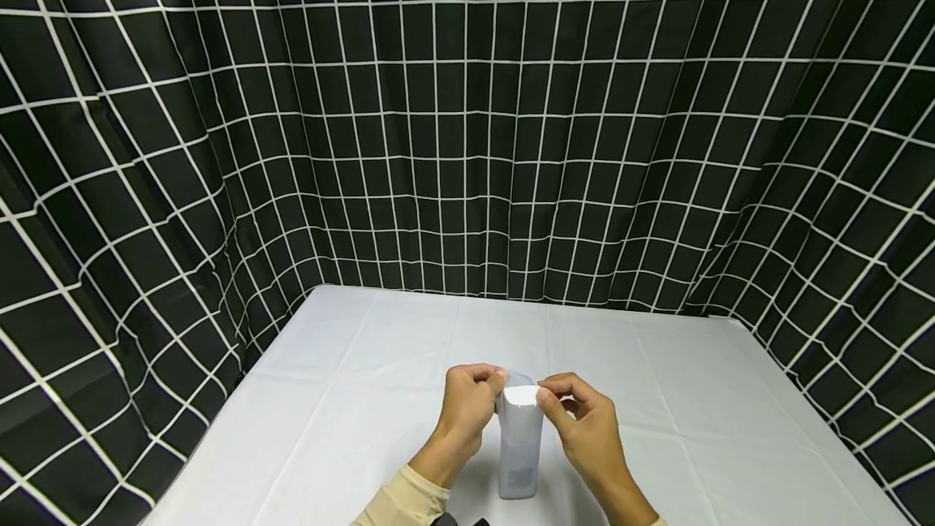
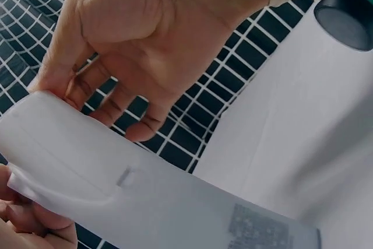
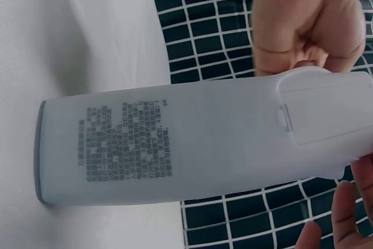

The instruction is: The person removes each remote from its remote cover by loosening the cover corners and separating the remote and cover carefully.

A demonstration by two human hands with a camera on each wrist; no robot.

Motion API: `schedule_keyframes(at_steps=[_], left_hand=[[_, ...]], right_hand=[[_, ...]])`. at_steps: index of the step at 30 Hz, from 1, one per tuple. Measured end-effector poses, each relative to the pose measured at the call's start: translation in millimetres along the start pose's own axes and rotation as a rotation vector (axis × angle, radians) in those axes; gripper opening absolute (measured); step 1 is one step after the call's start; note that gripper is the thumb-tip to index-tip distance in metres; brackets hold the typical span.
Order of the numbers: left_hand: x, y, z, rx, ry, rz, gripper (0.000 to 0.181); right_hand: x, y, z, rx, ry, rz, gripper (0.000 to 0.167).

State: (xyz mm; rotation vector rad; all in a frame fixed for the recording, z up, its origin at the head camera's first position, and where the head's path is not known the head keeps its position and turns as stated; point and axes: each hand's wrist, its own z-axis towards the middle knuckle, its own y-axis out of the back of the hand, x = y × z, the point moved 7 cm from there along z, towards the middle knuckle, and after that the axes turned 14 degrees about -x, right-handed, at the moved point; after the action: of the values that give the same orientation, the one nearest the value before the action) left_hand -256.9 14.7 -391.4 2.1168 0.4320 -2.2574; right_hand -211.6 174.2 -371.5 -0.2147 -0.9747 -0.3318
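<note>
A white remote control point(image 1: 520, 428) in a frosted, see-through sleeve point(image 2: 192, 196) stands on end between the hands above the white table. My left hand point(image 1: 467, 404) pinches the sleeve's upper rim between thumb and index finger; its other fingers curl loosely below. On the opposite side, my right hand point(image 1: 580, 420) holds the rim at the same end with thumb and index finger. A flap of the sleeve rises behind the remote's white top. In the right wrist view, the remote's back shows a battery cover point(image 3: 329, 109) and a printed label point(image 3: 125, 141), blurred by the sleeve.
A white cloth covers the table point(image 1: 365, 380). Black curtains with a white grid point(image 1: 467, 120) hang behind it and along both sides. A dark device with a green part point(image 2: 349, 10) sits at the left wrist, beside a beige sleeve cuff point(image 1: 409, 497).
</note>
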Motion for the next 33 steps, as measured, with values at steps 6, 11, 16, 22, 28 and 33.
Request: schedule_keyframes(at_steps=[6,11,16,22,28,33], left_hand=[[13.7,2.9,-1.8,-0.006,0.08,-0.046,0.016],[21.1,7.9,-11.0,-0.008,0.115,-0.08,0.026],[30.0,15.1,-21.7,-0.035,0.161,-0.101,0.024],[32.0,19.0,-23.3,-0.107,0.152,-0.096,0.013],[37.1,21.3,-20.3,-0.131,0.15,-0.036,0.009],[47.6,19.3,-19.3,-0.133,0.17,0.008,0.007]], right_hand=[[-3,0,-1.7,0.006,-0.025,0.001,0.004],[-4,1,-2.7,-0.012,-0.037,0.005,0.005],[-4,1,-2.3,-0.017,-0.043,0.008,0.005],[-5,1,-0.4,-0.015,-0.041,0.004,0.004],[-4,0,-2.0,0.0,-0.043,0.016,0.004],[-1,2,-2.3,0.007,-0.034,0.027,0.004]])
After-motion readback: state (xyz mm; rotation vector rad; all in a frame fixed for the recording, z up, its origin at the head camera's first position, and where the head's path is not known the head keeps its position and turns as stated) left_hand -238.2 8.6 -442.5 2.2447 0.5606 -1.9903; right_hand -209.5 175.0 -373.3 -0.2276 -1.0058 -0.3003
